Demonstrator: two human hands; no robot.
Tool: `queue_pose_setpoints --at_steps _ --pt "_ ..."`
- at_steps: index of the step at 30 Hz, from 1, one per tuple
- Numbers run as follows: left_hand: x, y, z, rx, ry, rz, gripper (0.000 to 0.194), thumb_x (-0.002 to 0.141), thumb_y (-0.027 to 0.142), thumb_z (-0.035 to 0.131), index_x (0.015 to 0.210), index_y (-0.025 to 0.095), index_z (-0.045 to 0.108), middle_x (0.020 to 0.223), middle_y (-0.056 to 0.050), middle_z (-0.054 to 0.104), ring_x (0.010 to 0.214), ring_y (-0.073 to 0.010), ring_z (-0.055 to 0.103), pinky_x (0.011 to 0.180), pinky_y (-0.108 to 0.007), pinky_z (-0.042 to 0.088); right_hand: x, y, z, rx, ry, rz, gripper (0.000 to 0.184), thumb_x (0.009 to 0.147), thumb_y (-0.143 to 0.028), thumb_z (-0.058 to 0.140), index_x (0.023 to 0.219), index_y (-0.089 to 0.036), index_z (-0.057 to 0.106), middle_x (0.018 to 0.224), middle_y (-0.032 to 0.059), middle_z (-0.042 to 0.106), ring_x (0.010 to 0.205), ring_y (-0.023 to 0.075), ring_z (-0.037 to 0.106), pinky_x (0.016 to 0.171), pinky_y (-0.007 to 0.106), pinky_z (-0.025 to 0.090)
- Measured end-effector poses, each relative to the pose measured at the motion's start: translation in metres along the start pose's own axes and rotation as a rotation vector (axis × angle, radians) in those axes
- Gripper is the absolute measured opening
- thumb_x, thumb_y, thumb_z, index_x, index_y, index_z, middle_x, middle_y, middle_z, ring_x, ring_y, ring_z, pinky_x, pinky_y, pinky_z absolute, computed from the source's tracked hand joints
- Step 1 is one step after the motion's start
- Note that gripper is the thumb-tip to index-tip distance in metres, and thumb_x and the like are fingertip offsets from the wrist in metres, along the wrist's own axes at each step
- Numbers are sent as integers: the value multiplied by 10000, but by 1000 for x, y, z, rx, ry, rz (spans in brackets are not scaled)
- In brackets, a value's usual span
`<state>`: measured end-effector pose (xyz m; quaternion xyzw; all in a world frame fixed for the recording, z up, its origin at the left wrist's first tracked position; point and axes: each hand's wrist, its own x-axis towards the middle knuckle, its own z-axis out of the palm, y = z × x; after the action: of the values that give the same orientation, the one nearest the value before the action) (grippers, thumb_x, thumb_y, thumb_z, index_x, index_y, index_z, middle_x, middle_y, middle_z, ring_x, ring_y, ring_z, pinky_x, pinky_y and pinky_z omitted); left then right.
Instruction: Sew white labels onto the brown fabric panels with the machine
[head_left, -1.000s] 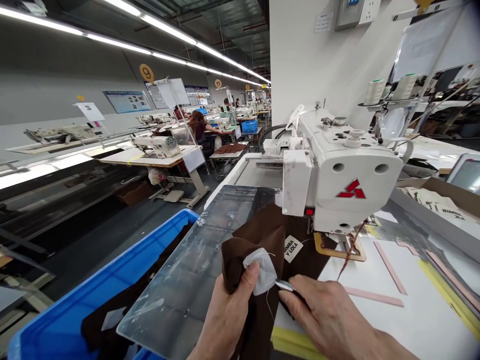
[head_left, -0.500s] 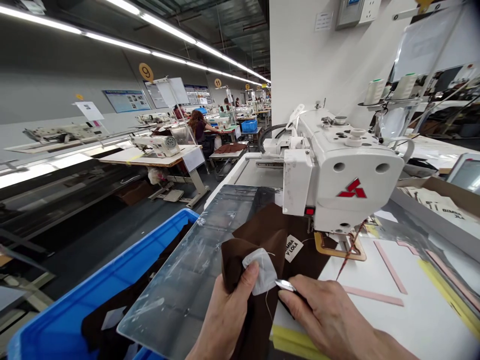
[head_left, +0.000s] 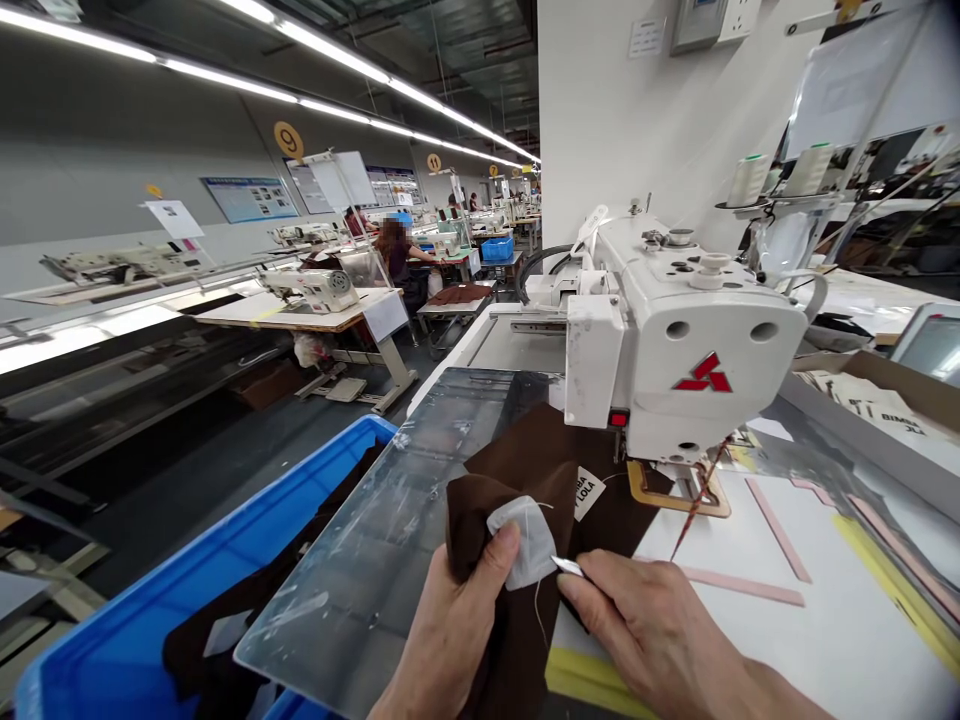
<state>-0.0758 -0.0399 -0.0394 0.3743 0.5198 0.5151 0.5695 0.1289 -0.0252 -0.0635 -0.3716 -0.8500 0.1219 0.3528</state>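
Note:
My left hand [head_left: 461,610] is closed on a piece of dark brown fabric [head_left: 525,450], its thumb pressing on a white backing patch [head_left: 534,555] on the folded-back side. Loose thread ends hang from that patch. In my right hand [head_left: 645,610] is a pair of thread snips [head_left: 566,566], mostly covered by the fingers; the metal tip points at the patch's right edge, beside a thread. Behind the fold, a white printed label [head_left: 588,494] lies on the brown fabric, partly covered. The fabric's far end reaches toward the sewing machine head [head_left: 697,340].
A clear plate [head_left: 360,560] spans the left of the work surface, above a blue bin [head_left: 150,610] holding brown pieces. Right of the fabric are a brass-coloured clamp frame [head_left: 720,505] and pink strips [head_left: 780,530]. A box of labels [head_left: 862,440] stands farther right.
The snips' tip has tilted slightly and shows thinner at the patch's edge. The fold in my left hand has shifted a little right, covering more of the label.

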Motion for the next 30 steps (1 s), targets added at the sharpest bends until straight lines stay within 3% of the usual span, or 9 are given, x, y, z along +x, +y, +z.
queue_pose_setpoints --at_steps 16,23,28,30 --pt "2 -4 -2 219 14 54 552 914 674 752 940 124 716 848 -102 676 814 -281 651 685 -300 543 2 -3 -3 -57 -62 -31 360 1169 -352 353 837 -254 453 655 -78 509 498 112 515 515 292 322" --pt "-1 -8 2 209 6 57 543 925 668 748 869 134 668 746 -39 583 672 -174 519 610 -249 482 2 -4 3 -127 -29 -88 367 1167 -281 321 834 -250 474 668 -64 501 504 120 492 508 293 316" --pt "0 2 1 202 5 -5 565 916 684 749 976 122 726 829 -89 689 770 -255 653 673 -292 556 2 -6 -7 -31 -18 -8 338 1152 -298 378 832 -254 476 652 -62 511 490 117 500 496 272 347" --pt "-2 16 -13 269 99 10 606 891 701 762 1044 115 748 852 -107 730 825 -305 705 687 -309 583 -10 4 -25 -42 -61 33 273 1131 -336 450 883 -255 529 666 -59 574 479 117 556 485 258 384"
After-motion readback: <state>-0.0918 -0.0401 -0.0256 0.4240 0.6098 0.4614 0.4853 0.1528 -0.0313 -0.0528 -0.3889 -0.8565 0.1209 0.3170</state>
